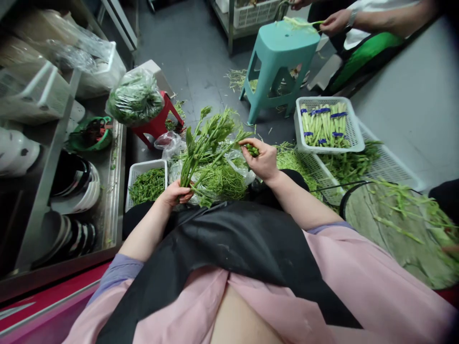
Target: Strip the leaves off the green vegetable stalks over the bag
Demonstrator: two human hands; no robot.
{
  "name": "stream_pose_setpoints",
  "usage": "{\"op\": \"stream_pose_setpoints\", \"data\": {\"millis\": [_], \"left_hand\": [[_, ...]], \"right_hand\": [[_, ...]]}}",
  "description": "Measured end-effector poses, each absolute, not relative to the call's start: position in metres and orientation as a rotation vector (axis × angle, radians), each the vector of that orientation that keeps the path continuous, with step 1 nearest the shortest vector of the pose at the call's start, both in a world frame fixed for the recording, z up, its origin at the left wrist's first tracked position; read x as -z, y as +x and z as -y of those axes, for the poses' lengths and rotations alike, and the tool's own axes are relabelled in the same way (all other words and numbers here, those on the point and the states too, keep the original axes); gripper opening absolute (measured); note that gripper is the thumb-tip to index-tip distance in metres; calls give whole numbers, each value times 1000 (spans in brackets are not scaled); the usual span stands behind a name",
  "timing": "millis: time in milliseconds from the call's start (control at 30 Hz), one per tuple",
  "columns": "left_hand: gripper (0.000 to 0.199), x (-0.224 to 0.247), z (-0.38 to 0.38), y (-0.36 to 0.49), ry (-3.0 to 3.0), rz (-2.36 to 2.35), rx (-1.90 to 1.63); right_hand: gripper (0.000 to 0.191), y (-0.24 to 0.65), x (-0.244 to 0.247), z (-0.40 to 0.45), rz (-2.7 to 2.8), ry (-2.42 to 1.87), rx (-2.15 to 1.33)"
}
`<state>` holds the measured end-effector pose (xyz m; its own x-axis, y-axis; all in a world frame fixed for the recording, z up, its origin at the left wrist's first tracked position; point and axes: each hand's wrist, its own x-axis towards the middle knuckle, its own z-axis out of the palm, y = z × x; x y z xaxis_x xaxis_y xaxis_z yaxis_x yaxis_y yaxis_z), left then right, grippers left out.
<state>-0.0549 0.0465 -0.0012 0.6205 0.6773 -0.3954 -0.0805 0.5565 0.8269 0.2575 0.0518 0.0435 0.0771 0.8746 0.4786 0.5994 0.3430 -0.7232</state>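
Note:
My left hand (177, 193) is closed around the lower stems of a leafy bunch of greens (208, 136), which leans up and to the right. My right hand (261, 158) is closed, with short green stem pieces (252, 150) showing in its curled fingers. Its thumb and forefinger pinch at a shoot tip on the right side of the bunch. Below and between both hands lies a heap of thin green stems (224, 184) in clear plastic. To the left of it, a white basket (166, 174) holds short-cut greens (147, 185).
A red stool (163, 119) bears a bag of greens (135, 98). A white basket (359, 138) of banded stalks stands at right, near a round board (380, 239) with scattered stems. Beyond it, a co-worker's hand (335, 22) holds a stalk over a teal stool (287, 40). Metal shelving (116, 181) lines the left.

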Motion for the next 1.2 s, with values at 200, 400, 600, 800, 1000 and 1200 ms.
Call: {"op": "stream_pose_setpoints", "data": {"millis": [200,400,600,800,1000,1200], "left_hand": [[42,-1,-45,-61,952,-812,-465],[42,-5,-47,-65,1015,-850,-403],[39,-7,-48,-67,1091,-885,-384],[39,0,-49,-70,1051,-889,-373],[35,10,-45,-88,883,-819,-504],[27,23,-42,-118,693,-783,-645]], "right_hand": [[22,278,-46,-62,1613,-1482,-164],[23,305,-50,-69,1730,-1416,-228],[24,325,-59,-85,2229,-1447,-243],[23,324,-46,-83,2298,-1473,-171],[30,335,-25,-94,1461,-1601,-150],[29,388,-14,-115,652,-1589,-206]]}}
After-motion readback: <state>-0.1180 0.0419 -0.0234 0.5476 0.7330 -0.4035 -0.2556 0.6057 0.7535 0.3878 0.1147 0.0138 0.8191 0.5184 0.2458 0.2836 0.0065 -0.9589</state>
